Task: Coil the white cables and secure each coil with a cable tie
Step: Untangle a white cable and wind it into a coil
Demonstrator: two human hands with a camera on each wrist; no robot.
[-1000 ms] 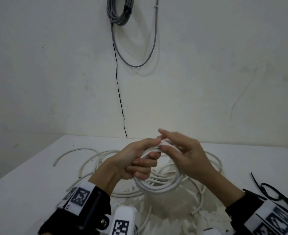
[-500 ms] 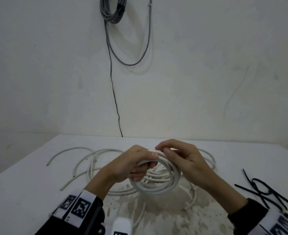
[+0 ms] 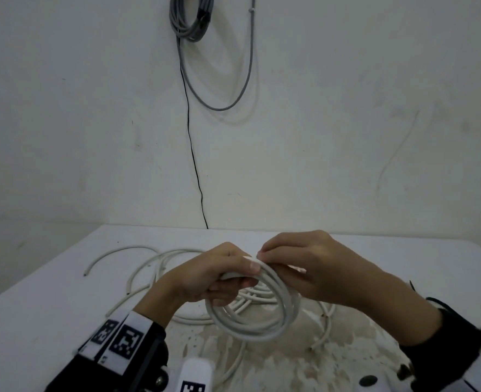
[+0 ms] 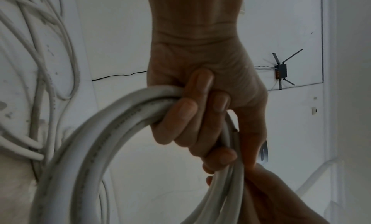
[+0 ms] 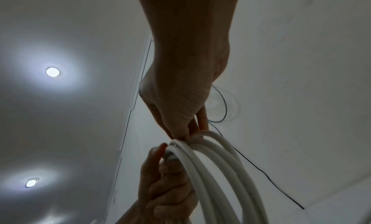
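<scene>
A coil of white cable (image 3: 257, 321) hangs in the air above the table, with several turns. My left hand (image 3: 219, 275) grips the top of the coil, fingers curled round the strands (image 4: 140, 110). Touching it from the right, my right hand (image 3: 298, 267) pinches the strands at the same top spot (image 5: 192, 137). Loose white cables (image 3: 160, 264) lie on the white table (image 3: 49, 301) behind and under the coil. No cable tie shows in the current views.
A grey cable bundle (image 3: 191, 21) and a thin black wire (image 3: 194, 154) hang on the wall behind the table. A black router (image 4: 280, 71) is fixed to a wall. The table surface near me is worn and stained (image 3: 276, 360).
Both hands and the coil have sunk a little toward the table. My right fingers, straight a second ago, have curled down into a pinch on the coil's top beside the left thumb.
</scene>
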